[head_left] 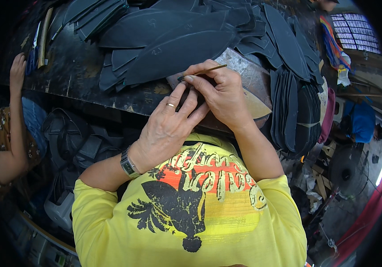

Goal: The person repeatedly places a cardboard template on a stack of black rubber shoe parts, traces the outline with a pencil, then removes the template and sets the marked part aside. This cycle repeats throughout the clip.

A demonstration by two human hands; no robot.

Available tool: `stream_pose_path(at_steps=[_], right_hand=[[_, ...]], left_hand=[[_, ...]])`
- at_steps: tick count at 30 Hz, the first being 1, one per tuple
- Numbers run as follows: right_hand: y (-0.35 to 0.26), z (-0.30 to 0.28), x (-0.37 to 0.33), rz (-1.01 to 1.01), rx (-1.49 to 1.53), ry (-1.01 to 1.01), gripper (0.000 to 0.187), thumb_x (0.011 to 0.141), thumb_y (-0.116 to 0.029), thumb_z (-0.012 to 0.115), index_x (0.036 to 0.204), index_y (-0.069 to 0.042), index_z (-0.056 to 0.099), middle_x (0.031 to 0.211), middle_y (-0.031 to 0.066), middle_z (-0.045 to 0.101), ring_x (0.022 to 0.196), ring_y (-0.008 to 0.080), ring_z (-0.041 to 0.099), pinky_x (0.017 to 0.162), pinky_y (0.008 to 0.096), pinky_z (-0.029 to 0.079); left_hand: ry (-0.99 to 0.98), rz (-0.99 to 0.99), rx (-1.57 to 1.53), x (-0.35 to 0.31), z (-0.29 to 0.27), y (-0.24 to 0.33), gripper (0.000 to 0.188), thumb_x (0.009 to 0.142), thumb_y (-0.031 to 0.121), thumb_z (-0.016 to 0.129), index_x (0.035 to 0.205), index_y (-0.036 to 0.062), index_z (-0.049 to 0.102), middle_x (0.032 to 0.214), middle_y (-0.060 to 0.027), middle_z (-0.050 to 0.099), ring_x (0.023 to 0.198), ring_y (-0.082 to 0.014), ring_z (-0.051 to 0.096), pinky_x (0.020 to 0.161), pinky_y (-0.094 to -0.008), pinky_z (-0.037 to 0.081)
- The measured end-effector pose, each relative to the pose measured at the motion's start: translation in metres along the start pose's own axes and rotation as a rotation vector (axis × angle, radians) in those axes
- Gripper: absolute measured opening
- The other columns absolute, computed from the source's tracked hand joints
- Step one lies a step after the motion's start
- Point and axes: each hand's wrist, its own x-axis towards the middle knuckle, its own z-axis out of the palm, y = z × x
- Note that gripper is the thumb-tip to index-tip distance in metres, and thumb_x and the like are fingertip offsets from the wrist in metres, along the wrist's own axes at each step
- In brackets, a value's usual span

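My right hand (222, 91) pinches a thin brown stick-like tool (213, 69); whether it is a pencil or a brush I cannot tell. Its lower end is hidden by the fingers. Close beside it, my left hand (166, 122) bends its fingers over a small dark piece (190, 99), mostly covered by both hands. The left thumb is out of sight. Under and behind the hands lies a worn, greyish metal-looking plate (244, 66). A tan curved-edged piece (256, 106) sticks out by my right wrist.
Dark leaf-shaped cut pieces (177, 44) with pale marks pile up on the dark table (79, 80). Stacked pieces (283, 109) hang at its right edge. Scissors (33, 52) and a wooden strip (44, 38) lie far left, near another person's hand (18, 73). A fan (346, 171) stands right.
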Motion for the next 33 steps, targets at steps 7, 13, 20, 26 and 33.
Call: stream_pose_path(at_steps=[7,13,20,26,33], right_hand=[[-0.002,-0.007,-0.001,-0.118,-0.281,0.116,0.009,0.090,-0.001,0.070,0.098,0.002,0.073,0.094,0.0138,0.074,0.082,0.0266,0.073,0.074,0.0356,0.057],[-0.012,-0.054,-0.023,-0.077,-0.264,0.127,0.018,0.095,0.007,0.053,0.101,0.003,0.070,0.111,0.0146,0.070,0.105,0.0226,0.067,0.096,0.0325,0.050],[-0.015,-0.092,-0.055,0.027,-0.858,-0.046,0.046,0.075,-0.016,0.088,0.114,-0.002,0.069,0.119,0.0144,0.063,0.102,0.0346,0.062,0.091,0.0400,0.051],[0.000,-0.111,-0.055,0.509,-0.039,-0.079,0.028,0.078,-0.006,0.086,0.096,-0.005,0.065,0.088,-0.0020,0.063,0.081,0.0110,0.060,0.075,0.0273,0.048],[0.027,-0.200,0.020,0.112,0.216,0.460,0.016,0.094,-0.009,0.076,0.105,0.001,0.070,0.093,0.0025,0.072,0.083,0.0088,0.066,0.078,0.0243,0.053]], left_hand=[[-0.030,-0.003,0.008,0.000,-0.002,0.000,0.061,0.087,0.011,0.065,0.147,0.0102,0.056,0.145,-0.0213,0.049,0.141,-0.0394,0.044,0.105,-0.0432,0.050],[-0.036,-0.020,-0.010,0.004,-0.006,0.002,0.065,0.084,0.016,0.073,0.146,0.0124,0.057,0.143,-0.0189,0.052,0.140,-0.0381,0.044,0.103,-0.0421,0.051],[-0.052,-0.047,-0.158,0.008,-0.020,-0.001,0.072,0.078,0.027,0.086,0.143,0.0106,0.059,0.141,-0.0166,0.056,0.138,-0.0369,0.047,0.104,-0.0436,0.051],[0.247,-0.145,-0.280,0.021,-0.025,-0.024,0.044,0.083,0.012,0.082,0.124,0.0050,0.071,0.115,-0.0118,0.066,0.108,-0.0322,0.063,0.095,-0.0428,0.052],[0.373,-0.283,0.145,0.027,-0.022,-0.049,0.058,0.083,0.018,0.084,0.138,0.0085,0.065,0.132,-0.0081,0.060,0.125,-0.0293,0.053,0.103,-0.0448,0.041]])
